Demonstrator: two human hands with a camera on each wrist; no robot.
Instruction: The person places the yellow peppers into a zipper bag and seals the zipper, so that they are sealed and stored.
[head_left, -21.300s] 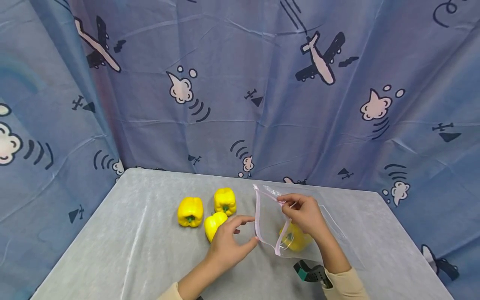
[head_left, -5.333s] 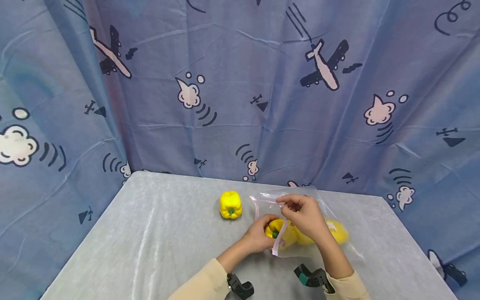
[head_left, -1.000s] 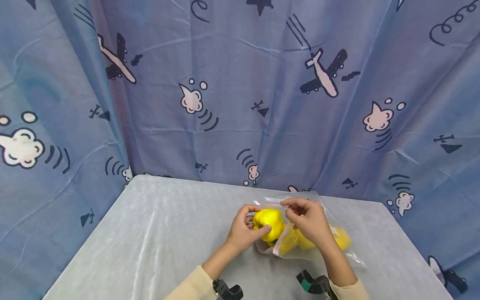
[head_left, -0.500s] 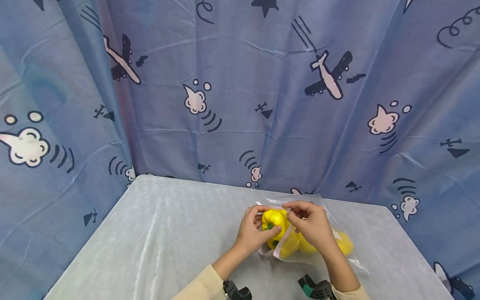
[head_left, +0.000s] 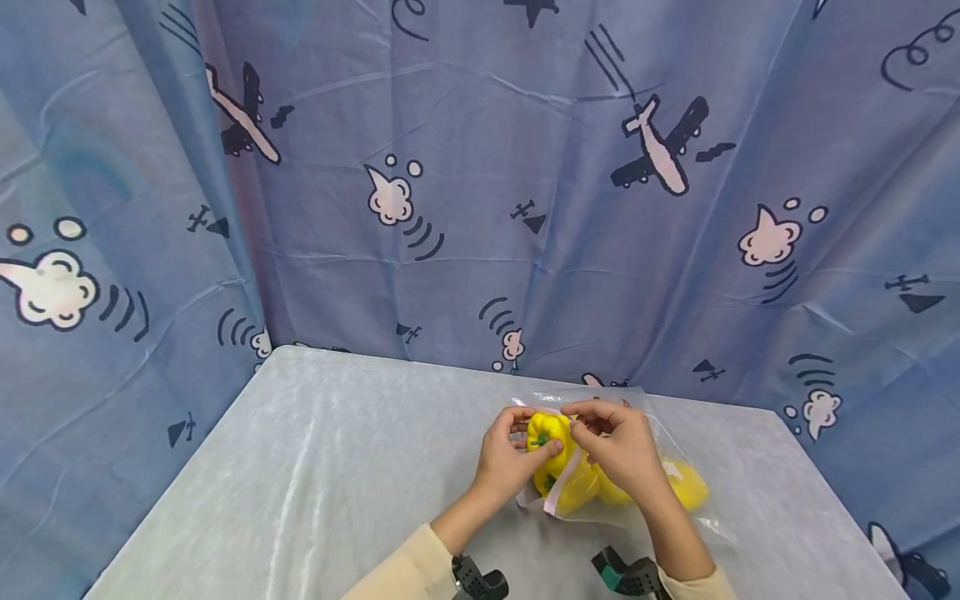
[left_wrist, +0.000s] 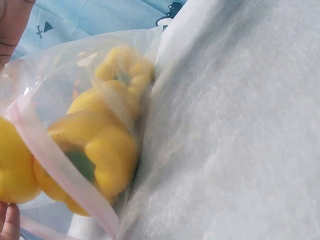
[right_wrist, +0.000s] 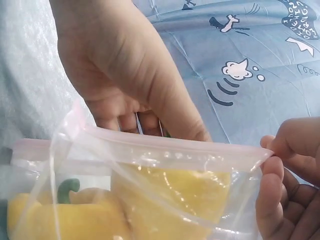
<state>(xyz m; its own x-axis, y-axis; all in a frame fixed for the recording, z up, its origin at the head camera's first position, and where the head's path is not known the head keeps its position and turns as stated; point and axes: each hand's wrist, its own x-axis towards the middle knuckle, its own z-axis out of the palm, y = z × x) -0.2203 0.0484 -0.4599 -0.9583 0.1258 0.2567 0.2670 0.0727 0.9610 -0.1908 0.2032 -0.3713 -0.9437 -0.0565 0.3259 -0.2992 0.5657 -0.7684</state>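
My left hand (head_left: 504, 457) grips a yellow bell pepper (head_left: 546, 427) at the mouth of a clear zip bag (head_left: 600, 515), thumb on its near side and fingers behind. In the right wrist view this pepper (right_wrist: 175, 200) shows through the film, and the left hand (right_wrist: 130, 60) reaches over the pink zip edge (right_wrist: 165, 147). Thumb and fingertips of my right hand (head_left: 622, 442) pinch the bag's far upper corner. Inside lie three more yellow peppers in a row, the nearest one (left_wrist: 112, 160) just within the opening, its green stem facing out.
The bag lies on a table under a whitish cloth (head_left: 360, 467), toward its right side. A blue curtain (head_left: 465, 183) with printed planes and clouds hangs behind and at both sides. Dark wrist devices (head_left: 630, 573) sit on both wrists.
Earlier, three peppers lay loose on the table; two have since gone into the bag. Over the last second my left hand has carried the remaining one rightward into the opening, its stem turning into view.
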